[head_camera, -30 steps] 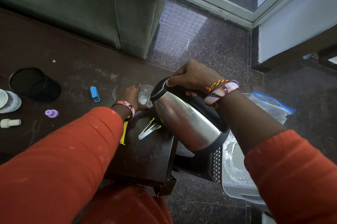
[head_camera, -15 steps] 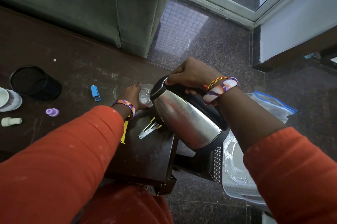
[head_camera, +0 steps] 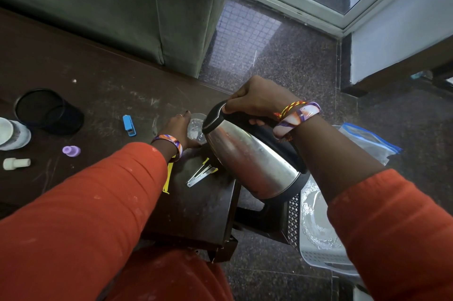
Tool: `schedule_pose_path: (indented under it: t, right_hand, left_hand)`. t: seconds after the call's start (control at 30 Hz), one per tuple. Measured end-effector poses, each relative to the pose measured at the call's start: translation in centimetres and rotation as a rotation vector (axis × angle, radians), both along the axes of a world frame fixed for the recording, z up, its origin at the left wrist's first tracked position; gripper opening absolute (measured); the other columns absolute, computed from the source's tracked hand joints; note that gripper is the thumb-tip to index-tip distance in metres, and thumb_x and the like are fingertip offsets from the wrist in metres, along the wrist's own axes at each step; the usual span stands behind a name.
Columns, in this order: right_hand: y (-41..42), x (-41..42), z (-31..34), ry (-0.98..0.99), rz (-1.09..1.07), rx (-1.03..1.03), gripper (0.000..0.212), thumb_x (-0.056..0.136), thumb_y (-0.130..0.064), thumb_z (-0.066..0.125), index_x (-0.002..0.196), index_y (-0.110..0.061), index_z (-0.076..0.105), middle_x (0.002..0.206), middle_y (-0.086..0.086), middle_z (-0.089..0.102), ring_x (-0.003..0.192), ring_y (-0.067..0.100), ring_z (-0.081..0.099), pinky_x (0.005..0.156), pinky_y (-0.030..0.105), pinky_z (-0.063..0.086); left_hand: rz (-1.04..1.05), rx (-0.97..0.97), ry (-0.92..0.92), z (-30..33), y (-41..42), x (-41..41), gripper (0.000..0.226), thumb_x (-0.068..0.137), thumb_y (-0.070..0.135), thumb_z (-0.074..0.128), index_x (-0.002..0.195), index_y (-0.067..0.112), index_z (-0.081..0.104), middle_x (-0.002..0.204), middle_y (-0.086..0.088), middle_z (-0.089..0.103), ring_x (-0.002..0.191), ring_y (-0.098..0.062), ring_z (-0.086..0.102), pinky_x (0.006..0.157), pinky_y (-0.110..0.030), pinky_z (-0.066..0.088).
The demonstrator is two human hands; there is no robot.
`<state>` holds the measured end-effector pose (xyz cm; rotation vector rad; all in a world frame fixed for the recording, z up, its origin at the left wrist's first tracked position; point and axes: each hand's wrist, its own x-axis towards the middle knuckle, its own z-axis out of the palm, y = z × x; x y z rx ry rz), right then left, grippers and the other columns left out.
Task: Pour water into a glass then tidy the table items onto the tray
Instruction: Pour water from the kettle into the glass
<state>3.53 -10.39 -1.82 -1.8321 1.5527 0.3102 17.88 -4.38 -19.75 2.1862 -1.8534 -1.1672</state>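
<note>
While right hand [head_camera: 257,100] grips black handle of kettle [head_camera: 252,161], kettle tilted, spout over glass [head_camera: 196,126]. Left hand [head_camera: 180,129] curled round glass, glass standing on table [head_camera: 98,85] near its right end. Blue stapler [head_camera: 129,125] just left of glass; staple strip [head_camera: 199,173] below glass. Black cup [head_camera: 47,111], purple cap [head_camera: 71,150] well left of glass. White tray [head_camera: 316,251] right of table, below kettle.

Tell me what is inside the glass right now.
The glass, held by the left hand, shows clear water with glints. The kettle, tilted by the right hand, covers its right edge, so the fill level stays unclear.
</note>
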Motion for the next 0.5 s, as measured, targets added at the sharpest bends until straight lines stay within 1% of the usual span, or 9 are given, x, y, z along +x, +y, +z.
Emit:
schedule_pose_path:
  t: [0.2, 0.33, 0.5]
  right_hand:
    - [0.17, -0.14, -0.06, -0.013, 0.005, 0.005, 0.028, 0.079, -0.034, 0.066, 0.093, -0.012, 0.076, 0.024, -0.016, 0.047, 0.02, -0.004, 0.043, 0.026, 0.006, 0.031]
    - [0.3, -0.43, -0.16, -0.03, -0.022, 0.024, 0.028, 0.079, -0.035, 0.067, 0.095, -0.015, 0.076, 0.026, -0.015, 0.049, 0.02, -0.002, 0.043, 0.029, 0.007, 0.034]
    - [0.42, -0.17, -0.02, -0.022, -0.022, 0.035, 0.028, 0.08, -0.035, 0.066, 0.097, -0.015, 0.075, 0.024, -0.014, 0.048, 0.018, -0.001, 0.041, 0.03, 0.006, 0.034]
  left_hand:
    - [-0.003, -0.001, 0.003, -0.08, -0.01, 0.07, 0.105, 0.066, 0.038, 0.079, 0.146, 0.003, 0.021, 0.138, -0.025, 0.044, 0.129, -0.037, 0.042, 0.103, -0.038, 0.038]
    - [0.002, 0.002, 0.01, -0.07, 0.06, 0.04, 0.105, 0.066, 0.038, 0.079, 0.147, 0.004, 0.021, 0.139, -0.025, 0.044, 0.13, -0.037, 0.042, 0.104, -0.039, 0.038]
    - [0.001, -0.004, -0.001, -0.2, 0.12, 0.03, 0.105, 0.066, 0.037, 0.08, 0.146, 0.004, 0.022, 0.14, -0.024, 0.044, 0.131, -0.037, 0.041, 0.104, -0.038, 0.038]
